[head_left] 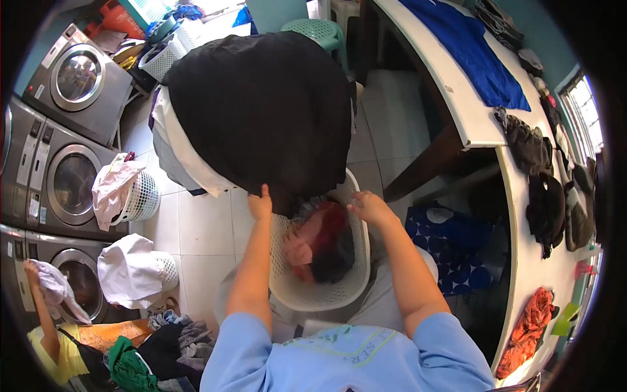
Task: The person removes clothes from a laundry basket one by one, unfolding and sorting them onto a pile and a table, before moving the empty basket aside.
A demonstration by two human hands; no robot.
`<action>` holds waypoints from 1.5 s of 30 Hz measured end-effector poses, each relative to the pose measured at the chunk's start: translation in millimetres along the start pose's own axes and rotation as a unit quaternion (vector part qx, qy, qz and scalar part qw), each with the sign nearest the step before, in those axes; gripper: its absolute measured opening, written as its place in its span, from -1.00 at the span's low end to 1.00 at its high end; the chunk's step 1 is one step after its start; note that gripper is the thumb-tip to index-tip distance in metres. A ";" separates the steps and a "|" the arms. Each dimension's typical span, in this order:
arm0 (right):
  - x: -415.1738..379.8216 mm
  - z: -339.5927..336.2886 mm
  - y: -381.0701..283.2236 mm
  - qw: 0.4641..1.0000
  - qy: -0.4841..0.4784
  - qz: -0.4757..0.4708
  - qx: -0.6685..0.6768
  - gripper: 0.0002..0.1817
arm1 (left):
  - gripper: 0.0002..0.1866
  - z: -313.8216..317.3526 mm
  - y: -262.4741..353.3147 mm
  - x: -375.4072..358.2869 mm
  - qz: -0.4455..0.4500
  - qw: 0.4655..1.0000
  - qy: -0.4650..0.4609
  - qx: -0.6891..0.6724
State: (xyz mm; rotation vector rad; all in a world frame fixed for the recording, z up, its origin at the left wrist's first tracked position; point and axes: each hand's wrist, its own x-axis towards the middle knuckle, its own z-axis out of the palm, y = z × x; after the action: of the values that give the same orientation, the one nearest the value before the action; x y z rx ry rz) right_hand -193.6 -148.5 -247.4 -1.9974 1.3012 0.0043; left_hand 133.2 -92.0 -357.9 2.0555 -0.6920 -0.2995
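Observation:
A large black cloth (261,104) lies spread over a bulky heap in front of me. White fabric (189,140) sticks out from under its left side. My left hand (260,204) is closed on the near edge of the black cloth, thumb on top. Below, between my legs, stands a white laundry basket (318,302) holding dark red, pink and dark clothes (317,242). Over the basket's right rim is my right hand (371,208), its fingers slightly bent and apart, close to the cloth's right corner with nothing visible in them.
Front-loading machines (75,183) line the left side. Two laundry baskets (140,199) stand before them. Another person's arm (42,307) holds a light cloth at lower left. A white table (483,121) with blue fabric (477,55) and garments runs along the right. A green stool (317,29) stands behind.

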 end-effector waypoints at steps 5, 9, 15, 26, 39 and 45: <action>2.7 6.9 14.6 0.998 0.054 -0.014 0.008 -0.54 | -0.49 -29.0 30.2 -43.4 0.040 0.976 -0.101 -0.187; -2.6 1.3 6.2 1.000 0.005 0.010 -0.004 -0.53 | -0.45 -107.2 67.9 -2.5 -0.045 0.932 -0.359 0.016; -0.4 5.3 3.3 1.000 0.006 0.010 -0.026 -0.53 | -0.62 -184.3 66.1 111.1 0.031 0.998 -0.040 0.049; 4.7 9.9 15.6 1.000 0.008 0.020 -0.021 -0.55 | -0.69 28.5 117.5 -31.4 0.452 0.849 -0.268 0.055; 4.5 1.5 18.0 0.998 0.058 0.020 0.025 -0.60 | -0.62 55.1 -40.2 -166.3 0.180 0.896 -0.286 0.289; 8.4 2.4 13.8 0.998 0.058 0.011 0.035 -0.64 | -0.40 66.0 -103.4 -177.4 0.173 0.813 -0.433 0.349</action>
State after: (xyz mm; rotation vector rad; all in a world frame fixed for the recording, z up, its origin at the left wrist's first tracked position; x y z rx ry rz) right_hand -199.6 -156.6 -260.2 -1.9485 1.3776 -0.1469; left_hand -4.4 8.5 -490.0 2.3435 -1.9515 -0.8984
